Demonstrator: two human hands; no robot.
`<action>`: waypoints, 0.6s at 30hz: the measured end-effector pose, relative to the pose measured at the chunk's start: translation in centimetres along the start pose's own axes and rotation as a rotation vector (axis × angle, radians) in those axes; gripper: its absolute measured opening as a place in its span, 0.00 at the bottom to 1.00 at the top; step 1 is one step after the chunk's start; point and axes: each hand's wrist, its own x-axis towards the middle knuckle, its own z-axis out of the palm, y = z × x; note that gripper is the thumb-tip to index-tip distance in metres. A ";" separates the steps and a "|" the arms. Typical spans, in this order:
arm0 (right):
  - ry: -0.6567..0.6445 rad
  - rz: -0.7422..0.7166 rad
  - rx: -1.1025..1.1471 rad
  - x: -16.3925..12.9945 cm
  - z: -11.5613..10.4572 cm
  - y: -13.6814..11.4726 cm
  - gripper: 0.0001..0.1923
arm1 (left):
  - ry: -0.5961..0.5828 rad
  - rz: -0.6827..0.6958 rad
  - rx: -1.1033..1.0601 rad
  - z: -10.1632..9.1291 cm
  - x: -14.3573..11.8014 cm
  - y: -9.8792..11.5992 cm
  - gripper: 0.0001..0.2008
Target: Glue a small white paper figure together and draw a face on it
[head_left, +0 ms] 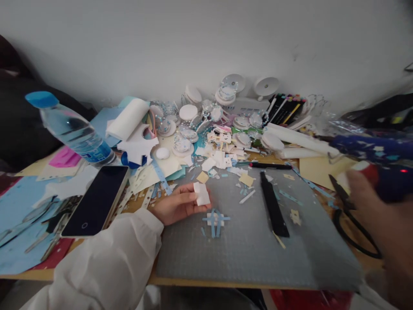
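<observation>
In my left hand (179,202) is a small white paper rectangle (201,194), pinched between thumb and fingers above the mat's left part. Just below it on the mat lies a small white paper piece (211,220) crossed by light-blue paper strips (220,228). My right hand (379,215), blurred by motion, is at the far right against a dark-blue glue gun (374,146) with a red light. Its fingertips are by the gun's red and white part; whether they grip it is unclear. Black-handled scissors (355,226) lie beside this hand.
A grey cutting mat (245,258) carries a black pen-shaped cutter (274,206) and paper scraps. White round pieces with beads (183,144) crowd the back. At left are a phone (97,200) and a water bottle (72,131); markers (287,110) stand at back right.
</observation>
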 end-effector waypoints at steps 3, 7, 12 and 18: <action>0.078 0.074 0.094 0.0 1.7 -5.4 0.24 | -0.017 0.013 0.008 0.0 -0.1 0.0 0.20; -0.038 -0.084 0.317 -2.9 2.9 -9.6 0.14 | -0.022 0.023 0.019 0.1 -0.1 0.1 0.22; -0.223 -0.309 0.435 -6.4 3.1 -9.9 0.07 | 0.010 0.037 0.021 0.2 0.0 0.1 0.20; -0.357 -0.344 0.541 -7.2 2.8 -9.2 0.10 | -0.009 0.000 0.030 0.5 0.1 0.4 0.19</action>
